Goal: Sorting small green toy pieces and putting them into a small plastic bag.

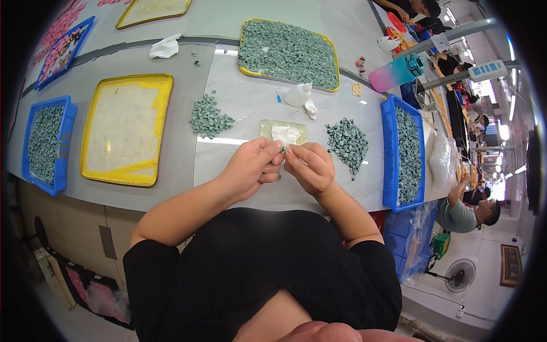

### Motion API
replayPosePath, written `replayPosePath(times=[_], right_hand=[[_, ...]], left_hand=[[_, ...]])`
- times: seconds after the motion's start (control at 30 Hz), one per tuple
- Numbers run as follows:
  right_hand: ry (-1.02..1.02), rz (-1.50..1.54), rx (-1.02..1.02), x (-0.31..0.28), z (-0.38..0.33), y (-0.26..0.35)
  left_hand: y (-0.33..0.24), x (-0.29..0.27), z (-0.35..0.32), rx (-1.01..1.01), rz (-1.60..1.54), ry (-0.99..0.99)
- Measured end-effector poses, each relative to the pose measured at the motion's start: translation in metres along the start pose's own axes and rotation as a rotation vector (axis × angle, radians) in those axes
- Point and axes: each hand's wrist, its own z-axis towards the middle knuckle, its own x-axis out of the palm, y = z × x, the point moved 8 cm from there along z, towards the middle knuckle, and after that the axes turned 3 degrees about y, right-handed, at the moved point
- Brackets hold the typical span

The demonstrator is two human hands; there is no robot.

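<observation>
My left hand point(254, 165) and my right hand point(310, 166) meet at the table's near middle, fingertips pinched together. Between them is a small grey-green piece point(284, 149), mostly hidden by the fingers; its exact kind is too small to make out. Just beyond the fingertips lies a translucent yellowish pad point(266, 130) with white material point(288, 134) on it. A loose pile of similar grey-green pieces point(210, 117) lies to the left of my hands, and a darker pile point(347, 145) to the right. Behind the pad are a white squeeze bottle point(297, 96) and a small blue tip point(279, 97).
A yellow-edged tray point(289, 54) heaped with grey-green pieces stands at the back. Blue bins point(390, 148) of such pieces flank the table, the other bin point(61, 171) far left. A yellow-rimmed tray point(126, 131) lies left. At right are a pink-and-teal bottle point(397, 72) and other people.
</observation>
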Motion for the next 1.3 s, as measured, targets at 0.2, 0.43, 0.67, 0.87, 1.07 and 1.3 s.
replayPosePath(times=[0.2,0.43,0.67,0.87,1.07,1.3], right_hand=[[-0.067,0.312,0.310,0.000,-0.001,-0.020],[-0.101,0.290,0.353,0.004,-0.004,-0.015],[0.108,0.173,0.564,-0.018,-0.010,-0.061],[0.445,-0.028,0.846,-0.027,-0.058,-0.098],[0.640,-0.139,0.841,-0.024,-0.089,-0.095],[0.643,-0.227,0.865,-0.027,-0.101,-0.100]], left_hand=[[-0.014,0.000,-0.007,0.188,0.183,-0.108],[-0.019,-0.004,-0.011,0.231,0.296,-0.107],[-0.003,-0.021,-0.007,-0.037,0.409,-0.248],[0.008,-0.024,-0.006,-0.149,0.463,-0.290],[0.011,-0.017,0.001,-0.126,0.351,-0.190],[0.015,-0.009,0.000,-0.149,0.335,-0.196]])
